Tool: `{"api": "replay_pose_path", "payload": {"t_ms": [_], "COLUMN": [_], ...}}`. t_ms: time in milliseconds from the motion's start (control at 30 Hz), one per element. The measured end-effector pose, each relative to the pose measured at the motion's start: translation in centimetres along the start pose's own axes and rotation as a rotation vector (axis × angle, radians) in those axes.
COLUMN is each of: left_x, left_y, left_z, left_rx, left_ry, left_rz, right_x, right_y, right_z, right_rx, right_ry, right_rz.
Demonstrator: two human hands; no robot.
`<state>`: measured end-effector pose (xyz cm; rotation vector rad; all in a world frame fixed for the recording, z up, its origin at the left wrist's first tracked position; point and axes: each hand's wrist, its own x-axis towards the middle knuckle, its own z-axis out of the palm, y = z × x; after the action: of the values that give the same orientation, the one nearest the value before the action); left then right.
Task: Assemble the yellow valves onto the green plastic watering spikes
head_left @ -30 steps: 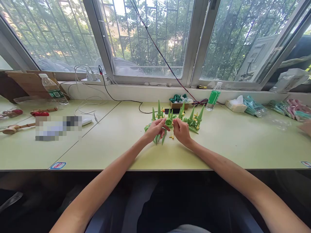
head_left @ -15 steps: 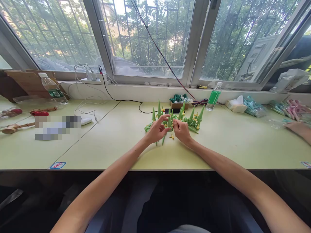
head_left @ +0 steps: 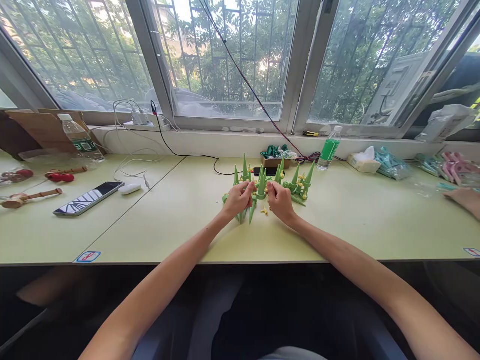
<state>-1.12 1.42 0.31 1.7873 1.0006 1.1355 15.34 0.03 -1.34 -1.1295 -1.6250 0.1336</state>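
My left hand (head_left: 237, 199) and my right hand (head_left: 279, 201) meet over the pale green table (head_left: 172, 220), both closed on one green plastic cone spike (head_left: 261, 186) that stands upright between their fingertips. Around and behind them lies a cluster of several green cone spikes (head_left: 300, 184) with small yellow fittings. A loose yellow fitting (head_left: 265, 211) rests on the table just in front of my right hand.
A green bottle (head_left: 329, 149) and a tissue pack (head_left: 363, 160) stand at the back right. A phone (head_left: 88, 198), a white mouse (head_left: 129, 188) and a clear bottle (head_left: 77, 136) lie at left. Another person's hand (head_left: 465, 199) rests at the far right.
The green piece went from showing its round open end to standing point-up. My left fingers spread open half a second ago and have closed on it again.
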Motion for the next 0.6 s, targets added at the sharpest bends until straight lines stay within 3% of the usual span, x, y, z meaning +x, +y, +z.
{"api": "replay_pose_path", "payload": {"t_ms": [200, 600], "left_x": [-0.42, -0.21], "left_y": [0.71, 0.58], "left_z": [0.18, -0.28], "left_rx": [-0.119, -0.281], "left_ry": [-0.166, -0.207], "left_rz": [-0.097, -0.194], "right_x": [-0.12, -0.10], "right_y": [0.04, 0.50], "right_z": [0.10, 0.20], "right_rx": [-0.001, 0.034], "right_ry": [-0.044, -0.067], "right_rz": [-0.041, -0.079]}}
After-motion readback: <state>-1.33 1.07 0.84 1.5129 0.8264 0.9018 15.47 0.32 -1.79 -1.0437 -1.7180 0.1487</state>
